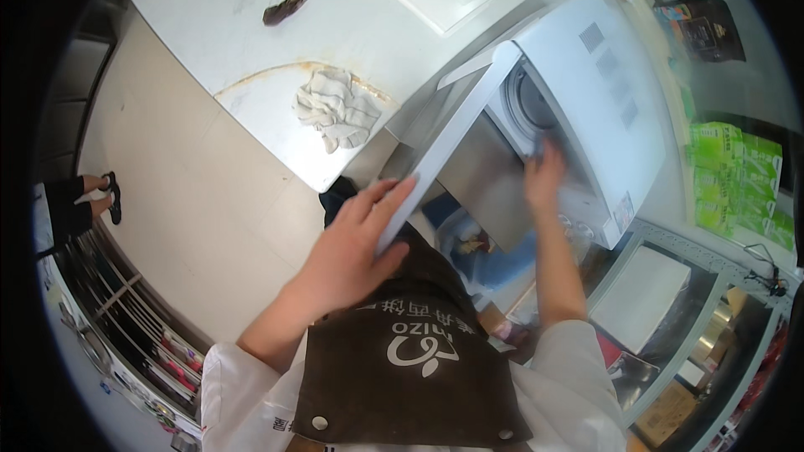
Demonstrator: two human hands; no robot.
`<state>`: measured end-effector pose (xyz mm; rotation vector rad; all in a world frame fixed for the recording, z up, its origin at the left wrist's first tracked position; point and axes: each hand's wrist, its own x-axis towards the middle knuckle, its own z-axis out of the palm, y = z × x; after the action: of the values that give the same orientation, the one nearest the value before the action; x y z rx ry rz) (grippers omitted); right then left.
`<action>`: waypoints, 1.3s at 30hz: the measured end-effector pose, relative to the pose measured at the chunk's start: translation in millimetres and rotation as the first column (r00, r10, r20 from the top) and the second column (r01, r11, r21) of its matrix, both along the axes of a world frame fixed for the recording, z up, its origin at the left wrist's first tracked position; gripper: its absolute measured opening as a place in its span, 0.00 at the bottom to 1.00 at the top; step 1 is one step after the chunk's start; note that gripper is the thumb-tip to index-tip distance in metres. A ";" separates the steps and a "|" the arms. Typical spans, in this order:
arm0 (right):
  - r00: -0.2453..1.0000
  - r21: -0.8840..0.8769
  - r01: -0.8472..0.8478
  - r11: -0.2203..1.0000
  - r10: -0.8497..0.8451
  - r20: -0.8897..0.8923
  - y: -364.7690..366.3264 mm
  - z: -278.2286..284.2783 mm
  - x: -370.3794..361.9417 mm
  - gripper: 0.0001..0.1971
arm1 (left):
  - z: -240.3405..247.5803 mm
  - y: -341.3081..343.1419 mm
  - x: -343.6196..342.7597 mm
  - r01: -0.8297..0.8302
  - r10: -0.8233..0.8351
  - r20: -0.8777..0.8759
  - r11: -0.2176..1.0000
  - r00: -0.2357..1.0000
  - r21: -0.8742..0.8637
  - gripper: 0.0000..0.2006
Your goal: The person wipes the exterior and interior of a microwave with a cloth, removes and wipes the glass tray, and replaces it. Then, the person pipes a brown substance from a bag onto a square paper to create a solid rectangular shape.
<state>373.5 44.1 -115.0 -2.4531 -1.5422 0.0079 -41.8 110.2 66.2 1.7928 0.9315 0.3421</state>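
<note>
Left hand (pixel 352 238) lies against the swung-out door (pixel 452 138) of a white appliance (pixel 607 84), fingers and thumb spread rather than clenched. The right hand (pixel 546 176), blurred, reaches to the appliance's opening, just beside a round grey part (pixel 529 100); I cannot tell whether it grasps anything. Left of the appliance, a white table (pixel 205 29) bears a crumpled pale cloth (pixel 335 109) and a small dark packet (pixel 283 10). Green packages (pixel 737 176) stand right of the appliance, and a grey metal rack (pixel 712 301) stands on its nearer side.
</note>
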 end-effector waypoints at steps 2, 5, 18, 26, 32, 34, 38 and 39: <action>0.983 0.008 -0.116 0.993 0.115 -0.143 -26.8 21.4 -21.1 0.21 | -1.3 -11.8 10.3 0.061 -0.060 0.020 0.997 0.998 -0.045 0.45; 0.933 -0.351 -0.159 0.923 0.024 -0.360 -97.0 40.2 -54.7 0.17 | 2.1 -23.1 31.8 0.185 -0.155 0.146 0.957 0.977 -0.222 0.46; 0.166 -0.154 0.359 0.921 -0.226 -0.960 -162.1 10.6 -70.5 0.14 | -5.9 -25.9 98.4 0.615 -0.596 -0.182 0.786 0.782 0.066 0.27; 0.243 -0.168 0.495 0.852 -0.321 -0.915 -115.0 0.0 3.5 0.15 | 5.2 -25.4 94.3 0.568 -0.521 -0.296 0.818 0.800 0.095 0.27; 0.511 -0.109 0.304 0.946 -0.259 -0.819 -118.6 -28.8 -47.8 0.13 | -2.8 -20.0 73.2 0.490 -0.457 -0.324 0.871 0.828 0.025 0.27; 0.527 -0.131 0.120 0.984 -0.175 -0.832 -114.0 -26.4 -73.6 0.15 | -12.0 -4.6 62.9 0.468 -0.456 -0.299 0.883 0.838 -0.038 0.26; 0.477 -0.352 -0.198 0.915 -0.224 -0.850 -94.5 11.9 -119.1 0.15 | -89.0 57.5 16.0 0.021 0.073 -0.366 0.969 0.928 0.245 0.22; 0.513 -0.316 -0.217 0.924 -0.168 -0.842 -92.7 20.7 -124.6 0.15 | -116.2 78.8 3.2 -0.017 0.172 -0.347 0.913 0.922 0.409 0.26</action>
<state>249.0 -48.6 -94.3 -2.0328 -1.1169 1.4573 -38.6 188.9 -50.0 2.2445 1.2968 0.2651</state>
